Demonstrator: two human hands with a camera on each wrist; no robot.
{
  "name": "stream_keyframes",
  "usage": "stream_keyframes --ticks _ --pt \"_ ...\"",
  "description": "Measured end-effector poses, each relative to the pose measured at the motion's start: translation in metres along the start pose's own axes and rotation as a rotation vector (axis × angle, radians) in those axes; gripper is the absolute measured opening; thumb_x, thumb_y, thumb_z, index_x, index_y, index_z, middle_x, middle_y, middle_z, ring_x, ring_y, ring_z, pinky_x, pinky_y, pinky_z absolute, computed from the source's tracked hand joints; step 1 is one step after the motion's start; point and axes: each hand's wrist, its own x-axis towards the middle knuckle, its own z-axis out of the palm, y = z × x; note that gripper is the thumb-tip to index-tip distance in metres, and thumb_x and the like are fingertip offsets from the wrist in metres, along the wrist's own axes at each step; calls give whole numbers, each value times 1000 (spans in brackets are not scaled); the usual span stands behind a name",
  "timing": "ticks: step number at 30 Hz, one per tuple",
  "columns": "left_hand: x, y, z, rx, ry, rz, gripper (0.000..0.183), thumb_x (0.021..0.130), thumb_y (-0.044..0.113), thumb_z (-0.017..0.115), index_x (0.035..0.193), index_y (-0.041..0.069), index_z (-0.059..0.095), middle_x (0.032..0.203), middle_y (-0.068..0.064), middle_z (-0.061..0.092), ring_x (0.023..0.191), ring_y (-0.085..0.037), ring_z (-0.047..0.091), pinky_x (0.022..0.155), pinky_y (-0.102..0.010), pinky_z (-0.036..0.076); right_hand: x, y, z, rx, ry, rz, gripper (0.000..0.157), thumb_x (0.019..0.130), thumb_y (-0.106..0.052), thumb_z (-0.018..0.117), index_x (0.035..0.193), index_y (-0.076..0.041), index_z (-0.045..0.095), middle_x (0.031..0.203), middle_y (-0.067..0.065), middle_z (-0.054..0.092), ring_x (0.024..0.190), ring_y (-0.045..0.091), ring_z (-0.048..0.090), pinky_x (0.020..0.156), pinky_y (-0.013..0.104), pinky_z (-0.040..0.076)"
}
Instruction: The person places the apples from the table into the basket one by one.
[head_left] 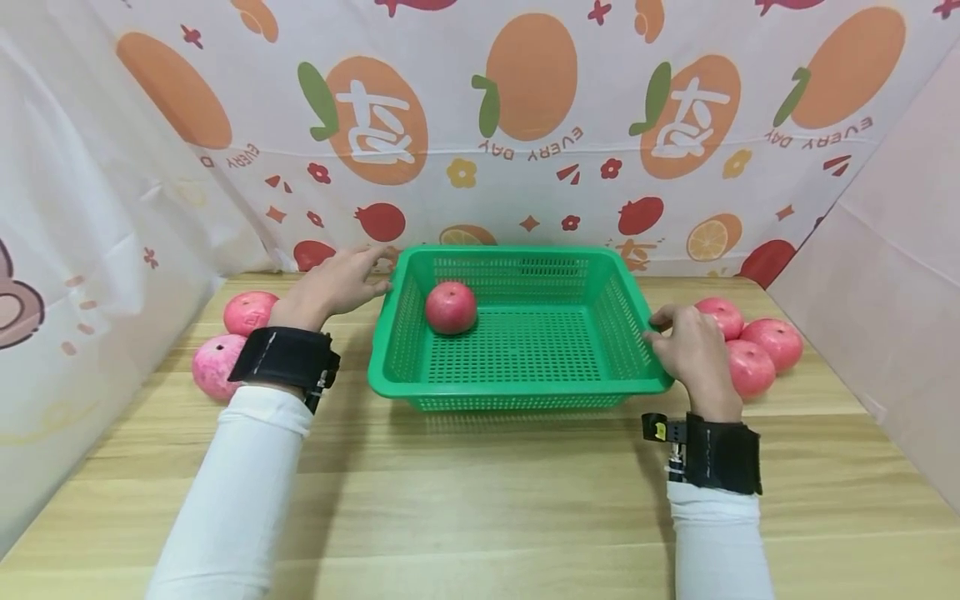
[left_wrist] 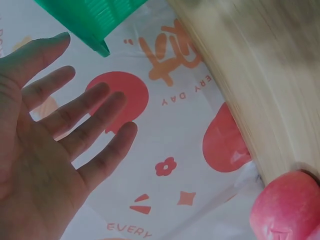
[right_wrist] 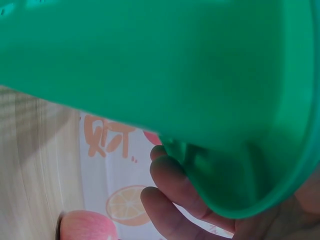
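Note:
A green plastic basket [head_left: 517,388] with slotted walls stands mid-table in the head view, one red apple [head_left: 451,307] lying inside at its left. My right hand [head_left: 692,354] grips the basket's right rim. In the right wrist view, its fingers [right_wrist: 172,182] curl under the green rim [right_wrist: 240,212]. My left hand [head_left: 337,287] is beside the left rim, fingers extended and spread. The left wrist view shows a gap between these fingers [left_wrist: 100,162] and the basket corner [left_wrist: 102,47]; nothing is in the palm.
Left of the basket sit a red apple [head_left: 251,312] and a pinker round fruit [head_left: 217,367], partly behind my left wrist. Several red apples [head_left: 772,343] cluster beyond my right hand. A fruit-print cloth [head_left: 532,200] hangs behind the wooden table [head_left: 480,500], with pale cloth at both sides.

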Motion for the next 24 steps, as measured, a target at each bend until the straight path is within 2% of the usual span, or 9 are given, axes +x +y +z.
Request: stream_keyframes --ticks 6,14,21,24 --pt "-7 0 1 70 21 -53 59 99 20 65 150 0 43 149 -29 43 133 -49 44 102 -69 39 -1 2 0 10 8 -5 31 97 -7 66 119 15 64 111 32 65 87 41 62 79 54 58" --pt "-15 -8 6 137 64 -67 56 97 19 64 145 -3 47 139 -32 51 125 -50 51 99 -67 43 -1 1 0 15 3 6 31 98 -7 66 119 14 64 111 31 66 88 40 62 78 52 58" --pt "-26 -24 10 162 23 -100 53 97 19 63 139 -10 47 131 -36 52 120 -52 51 99 -67 42 -1 1 1 10 14 -4 31 97 -7 66 119 14 65 110 31 66 86 40 62 77 52 58" --pt "-31 -29 11 166 12 -125 53 97 19 63 139 -9 48 133 -35 51 122 -52 50 98 -67 42 -1 1 1 10 10 -2 31 97 -7 66 119 14 65 110 31 66 86 40 62 77 52 57"
